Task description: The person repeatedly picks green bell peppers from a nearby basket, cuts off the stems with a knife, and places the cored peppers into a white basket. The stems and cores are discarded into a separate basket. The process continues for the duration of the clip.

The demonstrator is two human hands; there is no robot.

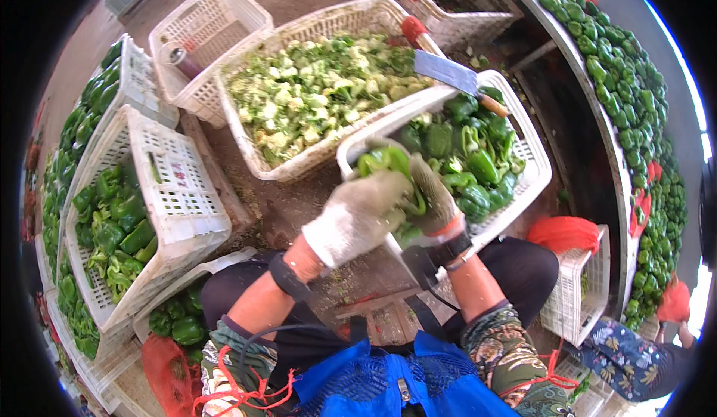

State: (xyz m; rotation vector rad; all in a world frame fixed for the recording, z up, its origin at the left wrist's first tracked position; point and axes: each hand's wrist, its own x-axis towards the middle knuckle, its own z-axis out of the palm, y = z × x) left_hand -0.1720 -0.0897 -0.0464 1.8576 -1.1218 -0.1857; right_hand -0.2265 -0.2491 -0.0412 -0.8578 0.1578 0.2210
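My left hand (pixel 364 207) and my right hand (pixel 440 198), both in pale work gloves, meet over the near left part of a white plastic crate. Between them is a green bell pepper (pixel 386 161), which looks cut or split; the fingers partly cover it and motion blurs it. Whole and opened green peppers (pixel 479 165) lie in this crate. Across its far rim rests a cleaver (pixel 445 71) with a wooden handle (pixel 493 105), its blade reaching over the neighbouring crate of trimmings.
A large crate holds pepper cores and trimmings (pixel 313 89). On the left stands a tilted white crate (pixel 185 176) of cut peppers. An upright tumbler (pixel 184 61) is in another crate. At right, peppers (pixel 622 103) cover a long table; a person's patterned clothing (pixel 622 355) shows below.
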